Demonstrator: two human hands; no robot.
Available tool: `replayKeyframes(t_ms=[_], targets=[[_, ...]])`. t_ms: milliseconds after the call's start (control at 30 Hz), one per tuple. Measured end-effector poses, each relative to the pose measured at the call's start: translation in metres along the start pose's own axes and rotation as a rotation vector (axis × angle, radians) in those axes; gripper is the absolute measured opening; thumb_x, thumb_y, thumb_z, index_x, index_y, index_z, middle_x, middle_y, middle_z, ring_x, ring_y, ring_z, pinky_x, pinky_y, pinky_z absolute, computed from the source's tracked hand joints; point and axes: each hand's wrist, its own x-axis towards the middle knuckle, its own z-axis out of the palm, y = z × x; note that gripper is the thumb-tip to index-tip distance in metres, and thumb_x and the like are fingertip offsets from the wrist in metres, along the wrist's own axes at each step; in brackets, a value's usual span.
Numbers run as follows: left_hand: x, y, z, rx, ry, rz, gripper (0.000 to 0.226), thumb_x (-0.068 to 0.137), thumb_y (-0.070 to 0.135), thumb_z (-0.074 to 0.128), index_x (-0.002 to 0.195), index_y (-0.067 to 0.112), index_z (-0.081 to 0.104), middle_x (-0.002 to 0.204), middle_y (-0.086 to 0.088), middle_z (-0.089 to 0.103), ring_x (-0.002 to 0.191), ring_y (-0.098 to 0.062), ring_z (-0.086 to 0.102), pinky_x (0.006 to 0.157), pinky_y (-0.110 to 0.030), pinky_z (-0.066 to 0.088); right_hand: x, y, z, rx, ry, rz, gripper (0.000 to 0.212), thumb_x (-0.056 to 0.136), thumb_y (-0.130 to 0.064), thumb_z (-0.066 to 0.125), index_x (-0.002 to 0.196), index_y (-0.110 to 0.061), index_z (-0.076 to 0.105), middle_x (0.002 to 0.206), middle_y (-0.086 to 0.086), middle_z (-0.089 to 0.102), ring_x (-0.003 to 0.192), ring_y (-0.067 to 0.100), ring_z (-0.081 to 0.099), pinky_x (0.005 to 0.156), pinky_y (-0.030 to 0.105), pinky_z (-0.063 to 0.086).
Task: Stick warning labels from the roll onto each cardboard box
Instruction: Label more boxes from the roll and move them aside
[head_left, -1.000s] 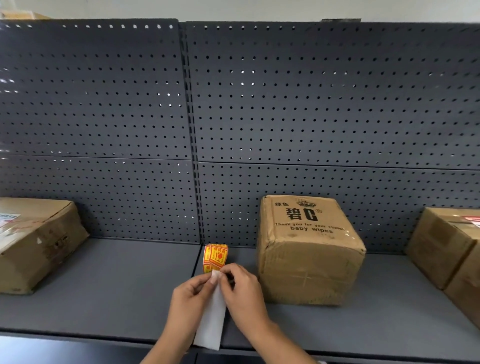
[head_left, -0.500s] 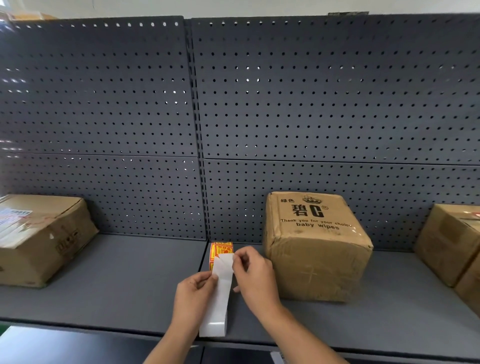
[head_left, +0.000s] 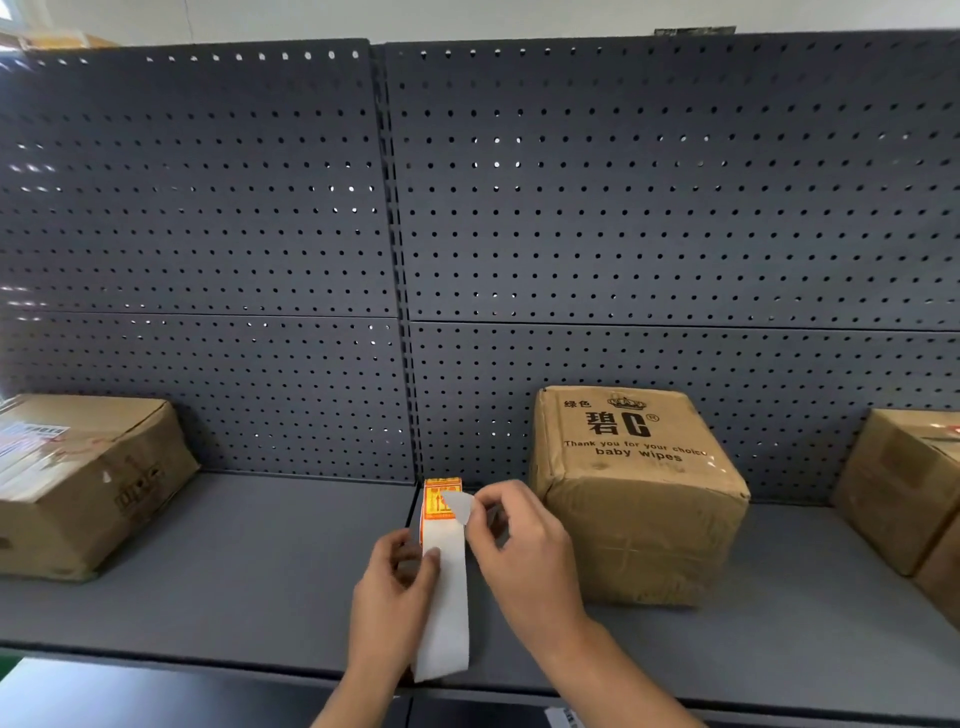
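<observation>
A roll of orange and yellow warning labels (head_left: 440, 500) is held over the grey shelf (head_left: 260, 571), with a white strip of backing paper (head_left: 445, 613) hanging down from it. My left hand (head_left: 392, 597) grips the roll and pins the strip with its thumb. My right hand (head_left: 524, 551) pinches the lifted corner of a label (head_left: 461, 506), whose pale back side curls away from the roll. A cardboard box printed "baby wipes" (head_left: 634, 499) stands just right of my hands. Another cardboard box (head_left: 78, 483) lies at the far left, and a third (head_left: 904, 488) sits at the right edge.
A dark perforated back panel (head_left: 623, 208) rises behind the shelf. A lower shelf edge (head_left: 156, 691) shows beneath the front lip. The left box carries a white label and tape on top.
My right hand has peeled the label's corner up and away from the roll. The view has shifted slightly, and the backing strip hangs a little longer.
</observation>
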Motion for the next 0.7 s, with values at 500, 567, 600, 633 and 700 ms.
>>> replayKeyframes(t_ms=[500,567,600,633,700], targets=[[-0.031,0.056,0.005,-0.556,-0.241,-0.041,0.041,0.106,0.039,0.050,0.109,0.004,0.071,0.102,-0.015,0.078,0.097,-0.025,0.076,0.086,-0.041,0.061,-0.023,0.017,0.007,-0.223,-0.092,-0.217,0.008,0.101,-0.023,0.058,0.096,-0.018,0.062,0.096,-0.009,0.060,0.075,0.007,0.060,0.052,0.026,0.053],[-0.028,0.053,0.004,-0.598,-0.242,-0.093,0.031,0.104,0.031,0.059,0.107,0.004,0.072,0.103,-0.019,0.076,0.092,-0.026,0.075,0.084,-0.041,0.060,-0.026,0.019,0.006,-0.222,-0.123,-0.250,0.007,0.100,-0.022,0.061,0.100,-0.018,0.066,0.105,-0.008,0.064,0.086,0.006,0.064,0.058,0.024,0.057],[-0.026,0.051,0.004,-0.607,-0.236,-0.111,0.024,0.103,0.024,0.061,0.104,0.004,0.073,0.104,-0.022,0.075,0.091,-0.027,0.074,0.085,-0.043,0.061,-0.028,0.020,0.005,-0.212,-0.137,-0.251,0.009,0.099,-0.023,0.062,0.102,-0.018,0.069,0.110,-0.009,0.065,0.093,0.005,0.066,0.061,0.024,0.059],[-0.025,0.050,0.003,-0.603,-0.232,-0.119,0.018,0.102,0.018,0.063,0.101,0.004,0.074,0.104,-0.023,0.075,0.092,-0.028,0.074,0.088,-0.047,0.061,-0.030,0.021,0.005,-0.195,-0.150,-0.241,0.011,0.098,-0.024,0.062,0.104,-0.019,0.070,0.114,-0.010,0.066,0.098,0.004,0.066,0.064,0.024,0.060],[-0.023,0.052,0.001,-0.573,-0.222,-0.113,0.013,0.101,0.012,0.065,0.098,0.004,0.075,0.101,-0.021,0.076,0.094,-0.032,0.075,0.091,-0.049,0.062,-0.032,0.022,0.003,-0.117,-0.171,-0.192,0.013,0.098,-0.025,0.064,0.108,-0.021,0.072,0.118,-0.013,0.064,0.104,0.003,0.064,0.073,0.023,0.060]])
